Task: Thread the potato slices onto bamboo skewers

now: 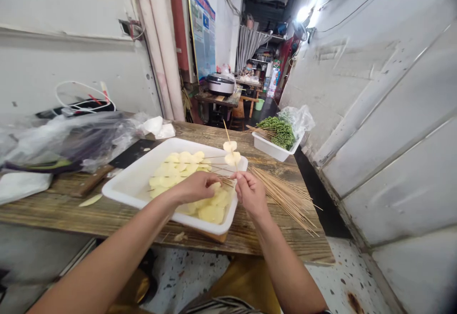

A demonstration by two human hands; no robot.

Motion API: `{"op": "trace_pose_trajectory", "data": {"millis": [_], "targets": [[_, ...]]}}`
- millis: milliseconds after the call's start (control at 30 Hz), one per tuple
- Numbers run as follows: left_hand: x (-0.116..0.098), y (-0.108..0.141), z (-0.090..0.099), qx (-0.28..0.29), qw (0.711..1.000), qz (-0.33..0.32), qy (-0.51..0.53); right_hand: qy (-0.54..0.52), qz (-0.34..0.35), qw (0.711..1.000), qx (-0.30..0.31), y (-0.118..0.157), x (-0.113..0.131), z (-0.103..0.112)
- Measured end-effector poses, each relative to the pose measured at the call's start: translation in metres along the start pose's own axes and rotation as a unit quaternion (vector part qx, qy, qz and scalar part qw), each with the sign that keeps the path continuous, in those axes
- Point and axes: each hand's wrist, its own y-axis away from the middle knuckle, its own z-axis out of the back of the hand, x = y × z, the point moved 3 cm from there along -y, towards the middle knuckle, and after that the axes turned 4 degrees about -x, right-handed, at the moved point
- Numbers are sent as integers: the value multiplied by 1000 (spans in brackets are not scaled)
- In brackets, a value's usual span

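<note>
My right hand (250,191) pinches the lower end of a bamboo skewer (226,130) that stands up at a tilt. Two pale yellow potato slices (233,158) are threaded on it above my fingers. Over the right part of a white plastic tray (132,198), my left hand (198,186) is closed, its fingertips at a single potato slice (216,187). Inside the tray, finished rows of skewered slices (178,164) lie at the back left, their sticks pointing right. Loose wet slices (212,211) are heaped at the front right.
Bare bamboo skewers (289,192) are spread on the wooden table (296,249) to the right. Behind them, a white box (273,151) holds skewered green vegetables (280,133). Left of the tray lie a wooden-handled knife (93,180), plastic bags (67,135) and a stray slice (90,201).
</note>
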Motion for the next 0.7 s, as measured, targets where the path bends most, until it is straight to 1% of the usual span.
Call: {"op": "trace_pose_trajectory", "data": {"millis": [67,133,300,367,500,567,700], "targets": [[-1,1,3,-7,997,9,70,-9,-6,1000,0,-1,1,-1],[-2,2,4,-4,993,23,119,-13,-8,1000,0,-1,1,-2],[-1,3,2,8,992,42,119,-15,1,1000,3,-4,1,-5],[1,4,1,2,989,68,133,-17,0,1000,3,-4,0,-6],[5,4,1,-27,967,143,208,-11,-2,1000,3,-5,-2,-5],[5,4,0,-33,957,169,234,-10,1,1000,3,-5,-2,-5],[5,3,-3,-17,953,178,246,-5,6,1000,3,-5,-2,-5]]}}
